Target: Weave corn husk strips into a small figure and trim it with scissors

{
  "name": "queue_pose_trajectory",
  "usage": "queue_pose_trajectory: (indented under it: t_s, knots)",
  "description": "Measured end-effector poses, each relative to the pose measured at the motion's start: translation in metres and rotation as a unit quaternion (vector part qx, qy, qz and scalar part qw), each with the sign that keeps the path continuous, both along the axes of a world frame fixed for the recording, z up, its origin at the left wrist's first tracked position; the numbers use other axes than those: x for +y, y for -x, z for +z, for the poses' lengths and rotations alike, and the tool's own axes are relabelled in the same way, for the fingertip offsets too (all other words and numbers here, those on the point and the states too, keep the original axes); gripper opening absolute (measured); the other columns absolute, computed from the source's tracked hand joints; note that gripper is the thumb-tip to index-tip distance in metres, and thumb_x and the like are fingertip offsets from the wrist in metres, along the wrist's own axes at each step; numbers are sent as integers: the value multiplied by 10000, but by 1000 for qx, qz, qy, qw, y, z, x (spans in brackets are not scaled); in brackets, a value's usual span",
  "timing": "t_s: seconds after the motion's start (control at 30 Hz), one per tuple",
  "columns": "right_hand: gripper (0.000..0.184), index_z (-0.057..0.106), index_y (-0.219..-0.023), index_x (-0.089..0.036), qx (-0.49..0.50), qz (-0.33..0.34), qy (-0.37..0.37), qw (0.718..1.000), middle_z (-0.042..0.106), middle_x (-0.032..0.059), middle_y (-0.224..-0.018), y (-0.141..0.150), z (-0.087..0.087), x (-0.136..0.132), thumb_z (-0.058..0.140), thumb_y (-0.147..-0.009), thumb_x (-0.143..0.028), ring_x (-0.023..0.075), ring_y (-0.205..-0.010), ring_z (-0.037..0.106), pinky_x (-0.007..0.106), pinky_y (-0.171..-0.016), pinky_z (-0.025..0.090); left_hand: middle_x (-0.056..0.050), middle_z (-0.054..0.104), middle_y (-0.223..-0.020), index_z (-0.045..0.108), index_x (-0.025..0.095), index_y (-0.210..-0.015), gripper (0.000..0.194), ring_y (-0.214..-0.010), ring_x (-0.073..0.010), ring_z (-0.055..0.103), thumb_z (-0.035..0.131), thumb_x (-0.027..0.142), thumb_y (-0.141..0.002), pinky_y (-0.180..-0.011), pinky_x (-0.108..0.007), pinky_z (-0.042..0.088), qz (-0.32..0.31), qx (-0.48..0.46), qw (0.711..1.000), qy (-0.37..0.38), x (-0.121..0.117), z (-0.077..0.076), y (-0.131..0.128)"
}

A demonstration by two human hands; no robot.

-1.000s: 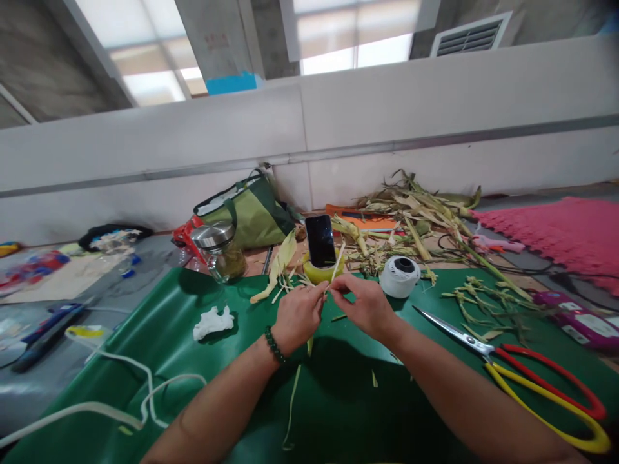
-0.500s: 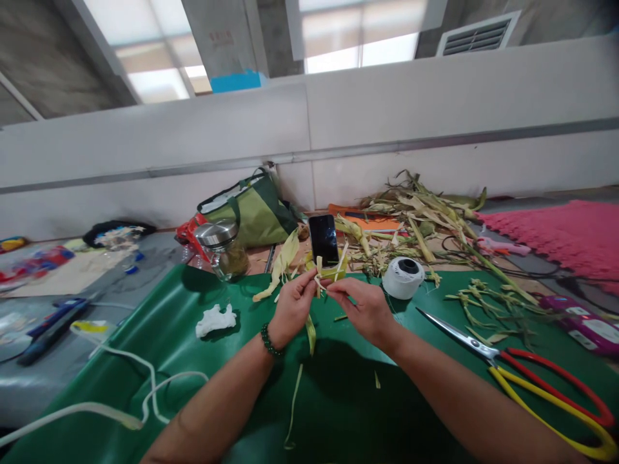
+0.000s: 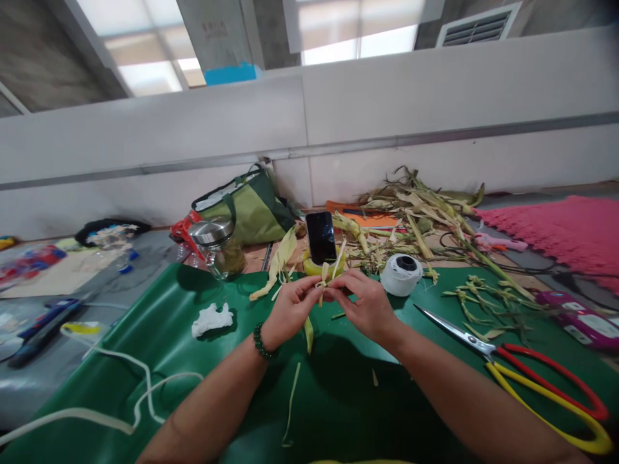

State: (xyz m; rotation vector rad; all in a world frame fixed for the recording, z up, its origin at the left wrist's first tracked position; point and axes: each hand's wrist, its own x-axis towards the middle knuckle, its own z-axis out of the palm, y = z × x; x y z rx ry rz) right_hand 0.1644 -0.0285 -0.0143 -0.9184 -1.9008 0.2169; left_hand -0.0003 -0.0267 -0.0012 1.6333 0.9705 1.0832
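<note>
Pale strips of corn husk (image 3: 324, 273) cross in a small knot-like bundle between my two hands. My left hand (image 3: 290, 309), below a dark green bead bracelet, pinches the bundle from the left. From the right, thumb and fingers of my right hand (image 3: 365, 303) are closed on the same strips, and the fingertips of both hands nearly meet. Just behind them a phone (image 3: 321, 237) leans upright in a yellow holder (image 3: 309, 265). A green-tipped husk piece (image 3: 309, 335) shows below my left hand. Exactly how the strips are wound is too small to make out.
Large scissors (image 3: 488, 348) with red and yellow handles lie at right, beside a white spool (image 3: 401, 275). Dried husks (image 3: 416, 212) pile up behind. A lidded glass jar (image 3: 217, 251), a green bag (image 3: 256, 212) and white tissue (image 3: 211, 319) are at left on the green mat (image 3: 193, 361).
My left hand has turned from knuckles-up to an upright pinch, bringing the crossed husk strips into view. My right fingers have come in closer to the left fingertips.
</note>
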Motion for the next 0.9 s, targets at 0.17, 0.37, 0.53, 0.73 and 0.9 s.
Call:
queue_pose_trajectory:
  t_s: [0.17, 0.37, 0.53, 0.73, 0.9]
  knots:
    - [107, 639, -827, -175, -38, -14, -87, 995, 615, 54, -759, -3, 4, -1, 539, -861, -160, 171, -722, 575, 270, -650, 474, -73, 723, -809, 711, 108, -914, 355, -744, -195, 661, 653, 423, -762, -700, -285, 530, 38, -21, 999, 3, 4, 0, 3]
    - [234, 667, -840, -154, -206, 24, -266, 941, 639, 85, -842, 4, 10, -4, 451, -880, -71, 198, -787, 524, 320, -748, 471, -73, 741, -840, 728, 119, -944, 327, -790, -194, 663, 662, 381, -759, -735, -278, 529, 8, -35, 999, 26, 6, -2, 1]
    - [188, 630, -745, -157, -163, 31, -270, 948, 643, 65, -775, 8, 6, -1, 510, -883, -113, 177, -731, 519, 302, -705, 471, -96, 746, -941, 734, 121, -960, 327, -893, -235, 668, 677, 359, -744, -822, -331, 531, 7, -22, 1000, 15, 5, -5, 0]
    - [135, 598, -799, -172, -53, 52, -140, 987, 632, 73, -819, 6, 1, 4, 522, -908, -197, 182, -791, 556, 306, -713, 482, -90, 752, -926, 735, 125, -983, 310, -850, -229, 683, 668, 306, -741, -766, -320, 557, -10, 14, 1000, -9, 5, -1, 5]
    - [182, 533, -765, -179, -24, 69, -38, 997, 564, 64, -824, 5, 1, 3, 464, -932, -204, 165, -771, 557, 277, -683, 476, -81, 756, -901, 732, 127, -997, 309, -722, -196, 690, 634, 317, -774, -680, -306, 578, -24, 4, 1000, -2, 1, 1, 1]
